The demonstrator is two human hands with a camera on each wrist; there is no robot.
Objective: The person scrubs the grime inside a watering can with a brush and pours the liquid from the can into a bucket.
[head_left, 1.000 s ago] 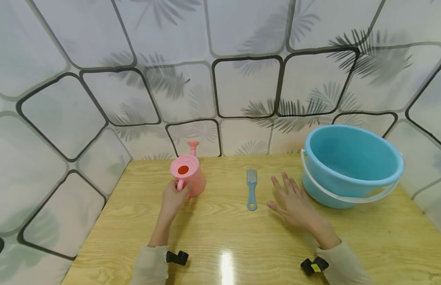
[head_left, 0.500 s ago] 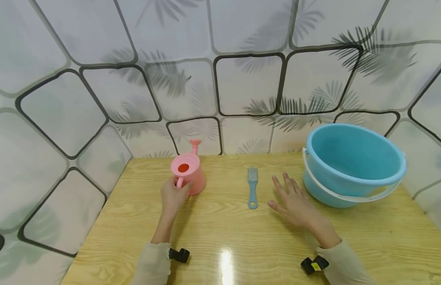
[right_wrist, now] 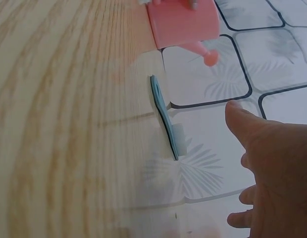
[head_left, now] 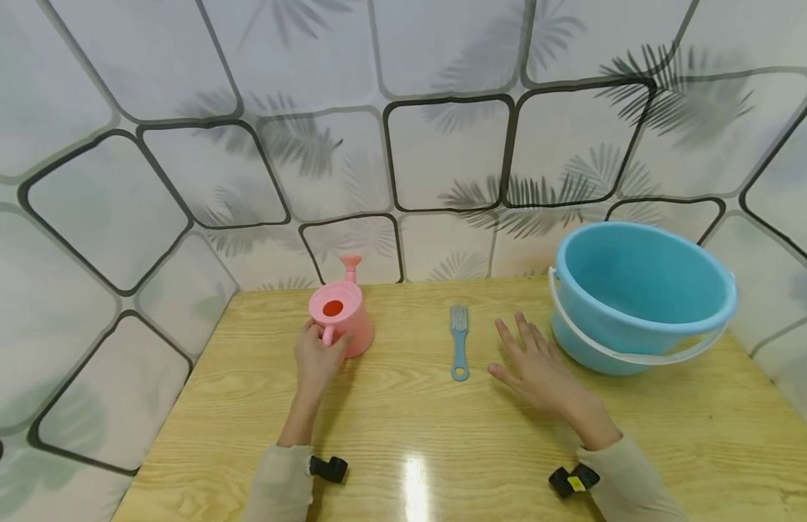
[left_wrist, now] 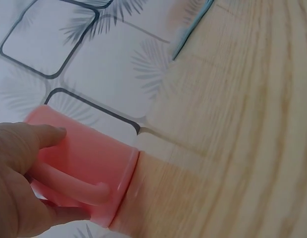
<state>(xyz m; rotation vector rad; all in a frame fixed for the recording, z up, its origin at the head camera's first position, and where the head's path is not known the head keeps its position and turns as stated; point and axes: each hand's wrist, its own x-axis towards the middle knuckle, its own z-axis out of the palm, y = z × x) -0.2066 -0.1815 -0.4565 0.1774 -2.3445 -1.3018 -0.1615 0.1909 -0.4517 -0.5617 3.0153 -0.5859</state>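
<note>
A pink watering can (head_left: 357, 330) with an orange-red opening in its top stands upright at the left of the table, spout pointing to the wall. My left hand (head_left: 320, 360) grips its handle; in the left wrist view the fingers wrap the handle (left_wrist: 69, 183) from both sides. Fingers spread, my right hand (head_left: 540, 370) holds nothing and lies low over the table between a blue brush (head_left: 460, 344) and a blue bucket (head_left: 621, 348). The brush lies bristles up, its holed handle end toward me. In the right wrist view the brush (right_wrist: 166, 119) appears beyond the thumb.
The large bucket has a white handle (head_left: 628, 357) hanging down at its front and stands at the back right. A patterned wall (head_left: 452, 159) borders the wooden table (head_left: 390, 435) at the back and both sides. Black wrist cameras sit on both sleeves.
Almost nothing differs: the head view shifts slightly, while the watering can, brush and bucket keep their places. The left hand stays on the handle and the right hand stays spread.
</note>
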